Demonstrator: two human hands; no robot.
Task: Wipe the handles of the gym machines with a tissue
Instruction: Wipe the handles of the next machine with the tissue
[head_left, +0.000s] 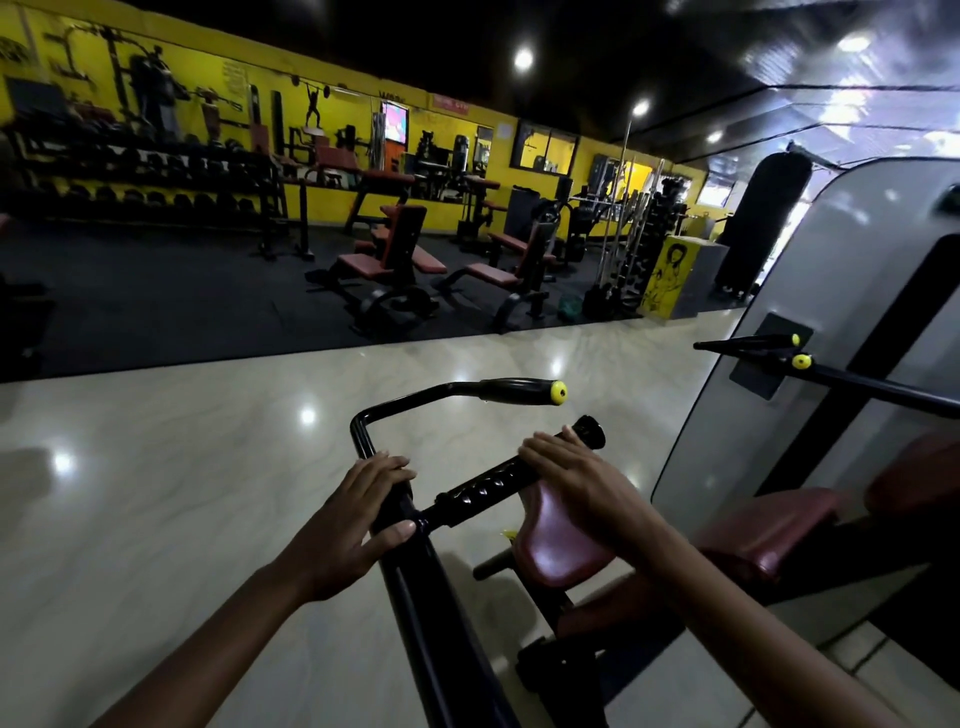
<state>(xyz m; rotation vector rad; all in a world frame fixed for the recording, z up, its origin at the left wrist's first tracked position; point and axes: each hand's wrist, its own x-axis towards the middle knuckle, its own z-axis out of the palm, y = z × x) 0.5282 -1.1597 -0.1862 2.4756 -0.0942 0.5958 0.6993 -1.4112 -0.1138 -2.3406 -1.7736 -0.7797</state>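
Both forearms reaching in close. Left hand (345, 525) curled round the black frame bar (395, 525), right hand (576, 480) wrapped over the ribbed side handle (485, 491) near its end cap. No tissue visible, maybe hidden under the right palm, can't say. Looks like early going: yellow-capped handle (511, 391) above and the pair (769, 349) by the grey shroud (810, 312) untouched. Plenty of open floor left, maroon seat (558, 540) crowding below right.
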